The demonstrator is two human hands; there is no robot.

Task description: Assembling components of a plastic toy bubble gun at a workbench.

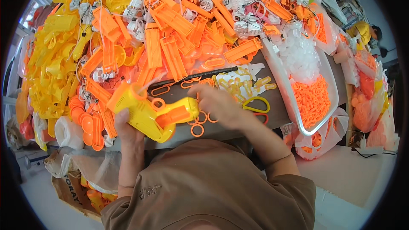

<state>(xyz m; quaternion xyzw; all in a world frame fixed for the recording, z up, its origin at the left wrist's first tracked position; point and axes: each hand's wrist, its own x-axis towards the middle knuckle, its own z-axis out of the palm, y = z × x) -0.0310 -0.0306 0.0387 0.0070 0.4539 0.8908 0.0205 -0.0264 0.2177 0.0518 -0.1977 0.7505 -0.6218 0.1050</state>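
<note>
My left hand (128, 128) grips a yellow plastic toy housing (147, 117) with an orange inset, its fingers wrapped round the lower left part. The housing is held tilted above the near edge of the table. Just right of it, my right hand (219, 104) hovers over several loose orange rings (197, 130); its fingers are blurred, and whether they hold anything does not show. A pile of yellow and white stickers (240, 83) lies beyond that hand. Scissors (257, 104) with yellow-green and red handles sit to its right.
Orange battery-box-like parts (172, 19) with wired white motor units are heaped across the table. Yellow housings (53, 68) pile up at left. A white tray (279, 81) at right holds orange rings (313, 102) and clear plastic pieces (298, 53). Another person (364, 32) is at far right.
</note>
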